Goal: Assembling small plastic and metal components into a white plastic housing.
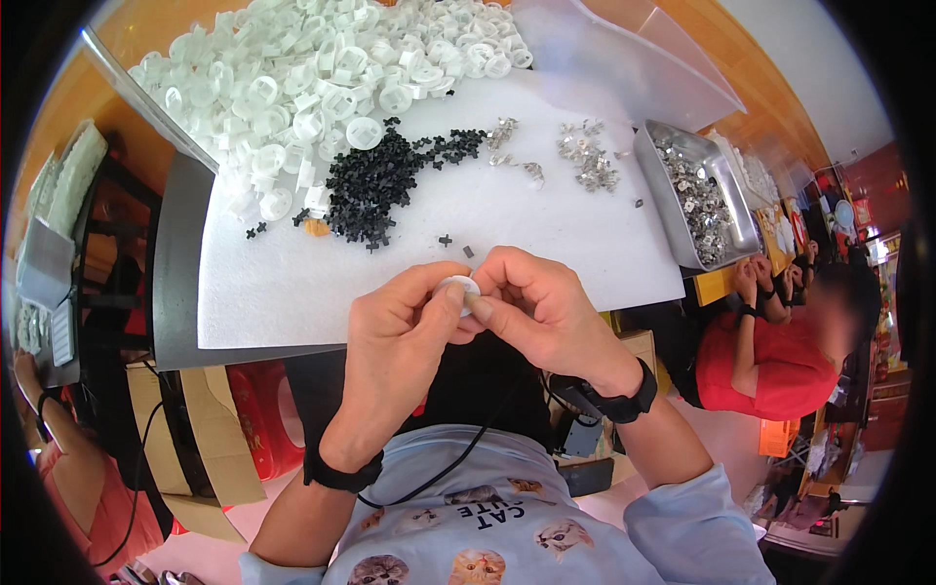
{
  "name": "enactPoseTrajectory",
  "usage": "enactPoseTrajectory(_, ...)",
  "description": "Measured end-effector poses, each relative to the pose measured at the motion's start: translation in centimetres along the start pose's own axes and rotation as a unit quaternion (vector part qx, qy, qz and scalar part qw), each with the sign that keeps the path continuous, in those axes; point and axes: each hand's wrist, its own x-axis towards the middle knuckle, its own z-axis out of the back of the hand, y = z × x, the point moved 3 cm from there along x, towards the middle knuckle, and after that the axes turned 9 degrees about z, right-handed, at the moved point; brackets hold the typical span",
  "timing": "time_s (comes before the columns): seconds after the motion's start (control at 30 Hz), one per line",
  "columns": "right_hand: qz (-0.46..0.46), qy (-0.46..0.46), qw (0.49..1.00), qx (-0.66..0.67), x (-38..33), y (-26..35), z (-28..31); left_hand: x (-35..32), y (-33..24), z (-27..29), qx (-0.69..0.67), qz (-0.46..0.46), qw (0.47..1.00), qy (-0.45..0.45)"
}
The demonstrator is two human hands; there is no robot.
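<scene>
At the near edge of the white-covered table, my left hand (pixel 395 327) and my right hand (pixel 546 310) meet around a small white round plastic piece (pixel 463 284). Both sets of fingers pinch it, thumbs pressed on its near side; the fingers cover much of it. Just beyond them lie a single black cross-shaped piece (pixel 446 240) and a small dark grey bit (pixel 468 252). Farther off, to the left, is a heap of black cross-shaped pieces (pixel 370 185). Small shiny metal parts (pixel 588 161) are scattered to its right.
A large heap of translucent white round plastic parts (pixel 322 68) covers the far left. Clear plastic panels (pixel 643 49) stand along the far edges. A metal tray (pixel 663 195) of metal parts sits at right. People work on both sides, one in a red shirt (pixel 780 361).
</scene>
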Motion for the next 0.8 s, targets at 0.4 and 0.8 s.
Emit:
enactPoseTrajectory(0.4,0.008,0.014,0.997,-0.077,0.17,0.51,0.05,-0.08,0.58,-0.21,0.029,-0.011,0.999,-0.043)
enactPoseTrajectory(0.8,0.027,-0.012,0.999,-0.027,0.04,0.54,-0.05,-0.68,0.29,0.63,-0.037,-0.002,0.999,0.034)
